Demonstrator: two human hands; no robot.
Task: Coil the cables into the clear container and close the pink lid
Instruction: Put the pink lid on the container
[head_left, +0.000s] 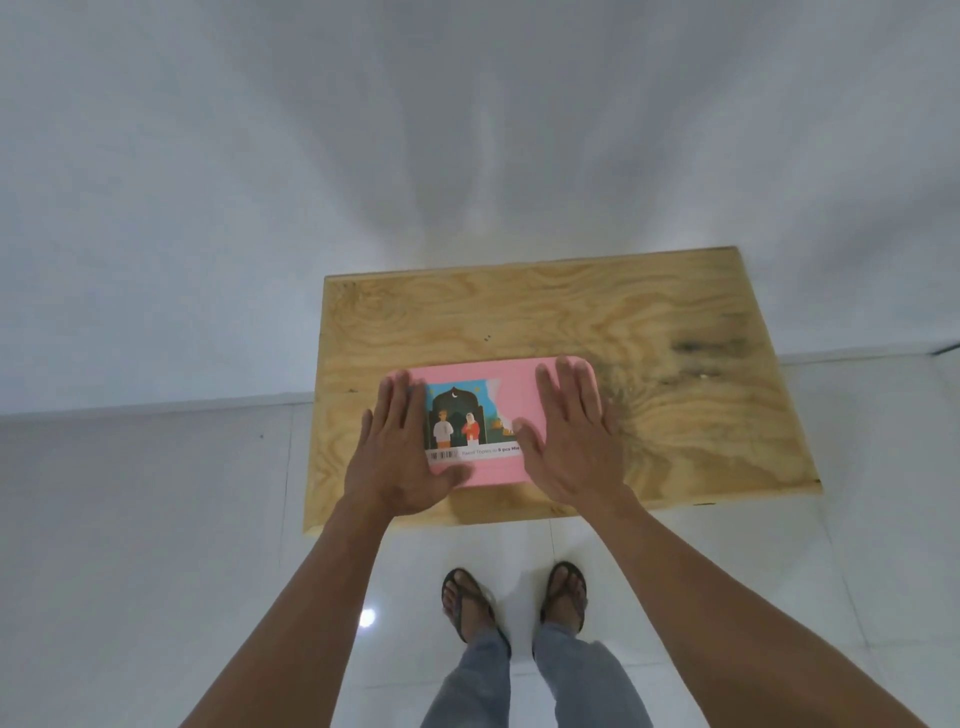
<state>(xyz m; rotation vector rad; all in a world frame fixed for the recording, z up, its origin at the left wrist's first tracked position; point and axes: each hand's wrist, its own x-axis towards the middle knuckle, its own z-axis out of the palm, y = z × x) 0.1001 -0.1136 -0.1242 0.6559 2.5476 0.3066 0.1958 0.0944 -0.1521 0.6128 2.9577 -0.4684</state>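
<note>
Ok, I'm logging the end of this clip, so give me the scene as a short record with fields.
surface: plywood tabletop
lid: flat pink rectangular lid, lying on top of the container, printed sticker on it
container and cables: hidden under the lid
left hand: flat, fingers straight, on the lid's left end
right hand: flat, fingers straight, on the lid's right end
floor: white tiles

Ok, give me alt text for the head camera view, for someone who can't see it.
Both hands, left hand and right hand, lie flat with straight fingers on a pink lid bearing a torn picture label, on a plywood table over white floor tiles.
</note>
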